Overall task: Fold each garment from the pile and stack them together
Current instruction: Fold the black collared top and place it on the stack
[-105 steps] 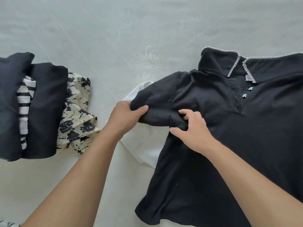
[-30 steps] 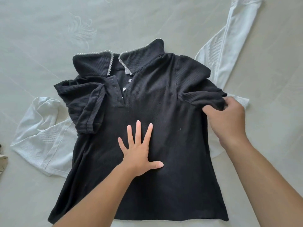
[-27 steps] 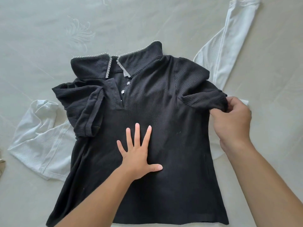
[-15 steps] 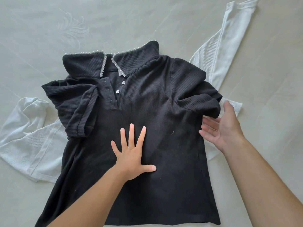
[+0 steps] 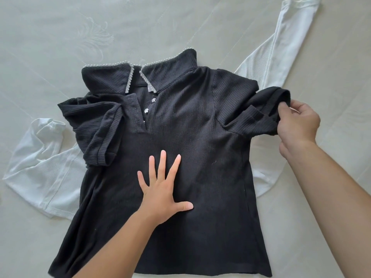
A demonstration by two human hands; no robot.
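A white long-sleeved top (image 5: 40,173) waits unfolded under the black polo (image 5: 200,137), spread mid-scene. My left hand (image 5: 162,189) presses it flat, fingers splayed; my right hand (image 5: 297,125) pinches its right sleeve (image 5: 261,117), pulled outward. Folding has barely begun, and no stack is in view

Under everything I see a pale grey-green bedsheet (image 5: 60,37), faintly creased; an embossed floral motif (image 5: 94,35) sits toward its upper-left part.
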